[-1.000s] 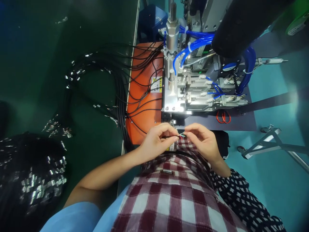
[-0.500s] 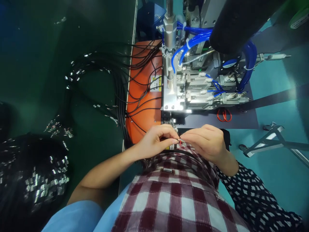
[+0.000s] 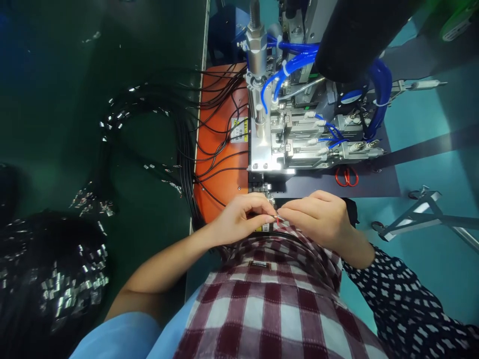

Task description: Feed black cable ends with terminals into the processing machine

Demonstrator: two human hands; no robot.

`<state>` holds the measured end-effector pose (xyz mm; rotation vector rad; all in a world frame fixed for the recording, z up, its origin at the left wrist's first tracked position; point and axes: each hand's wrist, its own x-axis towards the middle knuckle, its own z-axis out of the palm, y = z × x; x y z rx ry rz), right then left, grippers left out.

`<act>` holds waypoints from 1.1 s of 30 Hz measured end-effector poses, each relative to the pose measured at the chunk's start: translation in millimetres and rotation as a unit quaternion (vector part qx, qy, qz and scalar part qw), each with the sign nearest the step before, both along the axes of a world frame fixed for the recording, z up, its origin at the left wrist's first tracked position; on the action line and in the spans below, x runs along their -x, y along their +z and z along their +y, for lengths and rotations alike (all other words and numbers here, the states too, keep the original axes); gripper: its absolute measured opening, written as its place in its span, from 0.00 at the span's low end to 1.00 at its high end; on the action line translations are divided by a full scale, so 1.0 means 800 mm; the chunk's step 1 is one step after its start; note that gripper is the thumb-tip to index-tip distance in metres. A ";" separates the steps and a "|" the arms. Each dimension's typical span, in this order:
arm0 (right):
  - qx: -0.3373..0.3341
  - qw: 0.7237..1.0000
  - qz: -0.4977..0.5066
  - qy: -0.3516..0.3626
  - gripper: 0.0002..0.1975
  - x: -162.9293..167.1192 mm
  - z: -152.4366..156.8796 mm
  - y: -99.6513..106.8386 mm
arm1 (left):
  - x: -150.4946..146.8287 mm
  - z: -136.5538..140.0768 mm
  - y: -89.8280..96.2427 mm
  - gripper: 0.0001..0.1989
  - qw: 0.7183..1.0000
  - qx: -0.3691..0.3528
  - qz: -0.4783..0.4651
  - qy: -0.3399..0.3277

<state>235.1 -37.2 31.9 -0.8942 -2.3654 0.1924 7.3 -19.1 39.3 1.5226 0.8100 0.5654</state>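
My left hand [image 3: 245, 217] pinches the end of a thin cable between thumb and forefinger, just in front of the machine. A short red wire [image 3: 277, 220] and a pale strand show at the cable's end. My right hand [image 3: 322, 217] is closed at the same spot, its fingertips on the pale strand. Past my hands stands the metal machine [image 3: 262, 154] with its cylinders. Black cables [image 3: 220, 149] run from it over an orange plate [image 3: 209, 194]. My fingers hide most of the cable end.
Bundled black cables [image 3: 183, 149] lie on the dark green table [image 3: 149, 279] at left, with a big heap of cables [image 3: 71, 284] nearer me. Red-handled scissors [image 3: 347, 177] rest right of the machine. Blue air hoses [image 3: 299, 65] loop above it. A wheeled metal frame [image 3: 415, 214] stands at right.
The view has shifted slightly. Both hands stay together at the cable end, with only a small movement of the right hand and wrist.
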 end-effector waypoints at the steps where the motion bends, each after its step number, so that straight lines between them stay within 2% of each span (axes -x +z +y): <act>1: 0.006 1.000 -0.004 0.002 0.08 0.000 0.001 0.000 | 0.000 0.000 0.000 0.06 1.000 -0.006 0.007 -0.006; 5: 0.066 0.997 -0.006 -0.028 0.07 -0.002 0.003 -0.007 | -0.001 -0.001 0.002 0.07 0.999 -0.021 0.027 -0.008; 8: 0.181 0.974 0.091 -0.101 0.05 0.005 -0.005 -0.013 | -0.004 -0.002 -0.001 0.06 0.998 -0.005 0.026 0.054; 9: 0.243 0.950 0.147 -0.129 0.06 0.009 -0.009 -0.015 | -0.006 -0.002 -0.003 0.06 0.997 0.002 0.024 0.080; 10: 0.306 0.912 0.220 -0.159 0.06 0.015 -0.013 -0.017 | -0.007 -0.002 -0.005 0.06 0.995 0.007 0.021 0.102; 12: 0.422 0.828 0.330 -0.167 0.05 0.027 -0.020 -0.021 | -0.010 -0.004 -0.009 0.05 0.992 0.015 0.014 0.127; 14: 0.483 0.763 0.395 -0.169 0.04 0.039 -0.023 -0.023 | -0.011 -0.005 -0.012 0.05 0.991 0.026 0.007 0.133; 16: 0.508 0.728 0.429 -0.166 0.04 0.047 -0.023 -0.025 | -0.012 -0.005 -0.013 0.05 0.990 0.037 0.002 0.139; 18: 0.511 0.716 0.446 -0.161 0.03 0.051 -0.021 -0.027 | -0.012 -0.005 -0.012 0.05 0.988 0.045 0.000 0.148; 22: 0.498 0.716 0.458 -0.172 0.05 0.052 -0.019 -0.036 | -0.012 -0.005 -0.011 0.05 0.986 0.053 -0.013 0.158; 26: 0.520 0.709 0.447 -0.165 0.07 0.052 -0.017 -0.045 | -0.012 -0.005 -0.015 0.05 0.985 0.072 -0.031 0.151; 33: 0.463 0.743 0.441 -0.197 0.08 0.064 -0.016 -0.052 | -0.017 -0.008 -0.022 0.06 0.976 0.102 -0.050 0.183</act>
